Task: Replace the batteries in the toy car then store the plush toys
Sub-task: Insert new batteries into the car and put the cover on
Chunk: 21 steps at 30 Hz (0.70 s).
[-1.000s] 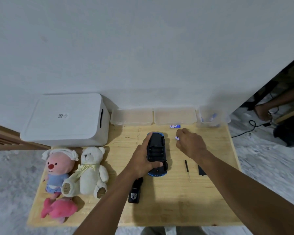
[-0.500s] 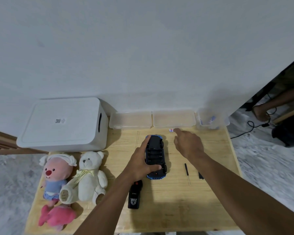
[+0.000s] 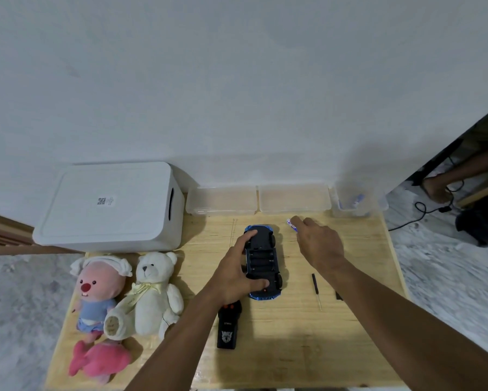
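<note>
Rightmost clear tub (image 3: 377, 206) holds blue-white batteries (image 3: 359, 198).

My head camera looks down on a wooden table (image 3: 293, 351), where the left hand (image 3: 237, 275) grips an overturned blue toy car (image 3: 262, 259), its battery bay open. Just beyond, the right hand (image 3: 318, 244) pinches a small battery (image 3: 291, 223) at its fingertips. A white bear (image 3: 152, 292) and two pink plush toys (image 3: 96, 289) sit at the table's left end, before a lidded white bin (image 3: 107, 204).

Blue toy car (image 3: 261, 261) with black underside, cream teddy bear (image 3: 152, 294), pink plush (image 3: 99, 361), white storage box (image 3: 107, 206), pale wooden desk (image 3: 293, 348).
</note>
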Each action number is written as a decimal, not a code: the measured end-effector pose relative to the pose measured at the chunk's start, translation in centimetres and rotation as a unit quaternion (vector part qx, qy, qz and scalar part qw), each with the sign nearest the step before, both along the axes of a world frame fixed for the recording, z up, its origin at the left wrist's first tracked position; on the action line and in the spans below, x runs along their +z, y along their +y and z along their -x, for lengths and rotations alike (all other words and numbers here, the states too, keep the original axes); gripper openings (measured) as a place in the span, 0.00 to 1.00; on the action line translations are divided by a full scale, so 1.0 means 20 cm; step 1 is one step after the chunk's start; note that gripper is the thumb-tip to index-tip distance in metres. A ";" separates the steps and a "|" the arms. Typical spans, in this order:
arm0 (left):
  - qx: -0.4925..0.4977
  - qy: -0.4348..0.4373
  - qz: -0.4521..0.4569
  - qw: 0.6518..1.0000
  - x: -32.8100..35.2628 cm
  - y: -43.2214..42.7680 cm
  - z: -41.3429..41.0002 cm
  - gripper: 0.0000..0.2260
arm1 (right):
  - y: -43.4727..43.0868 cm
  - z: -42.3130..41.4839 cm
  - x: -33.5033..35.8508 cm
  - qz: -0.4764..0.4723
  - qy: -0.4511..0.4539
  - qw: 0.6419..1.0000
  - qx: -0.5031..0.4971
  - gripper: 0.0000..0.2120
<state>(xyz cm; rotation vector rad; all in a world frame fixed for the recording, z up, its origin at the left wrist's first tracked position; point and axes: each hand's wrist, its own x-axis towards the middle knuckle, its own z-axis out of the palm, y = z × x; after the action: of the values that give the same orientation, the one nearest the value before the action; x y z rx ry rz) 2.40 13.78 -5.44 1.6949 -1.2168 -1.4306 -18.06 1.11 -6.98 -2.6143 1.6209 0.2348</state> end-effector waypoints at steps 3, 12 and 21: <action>-0.006 0.000 0.001 1.000 0.01 0.00 0.01 0.46 | 0.00 -0.02 0.02 -0.021 0.017 1.000 0.010 0.29; 0.002 -0.003 0.004 1.000 0.03 -0.01 0.02 0.47 | 0.06 -0.02 0.11 -0.091 -0.173 0.972 -0.127 0.13; 0.021 0.011 0.037 0.999 0.16 -0.04 0.11 0.45 | 0.31 -0.08 0.36 -0.154 -0.577 0.761 -0.253 0.12</action>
<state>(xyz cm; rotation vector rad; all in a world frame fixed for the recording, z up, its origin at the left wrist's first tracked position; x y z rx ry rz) 0.20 13.05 -2.33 1.6403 -1.1994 -1.3587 -16.40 7.21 0.17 -1.3495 1.4333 -0.8744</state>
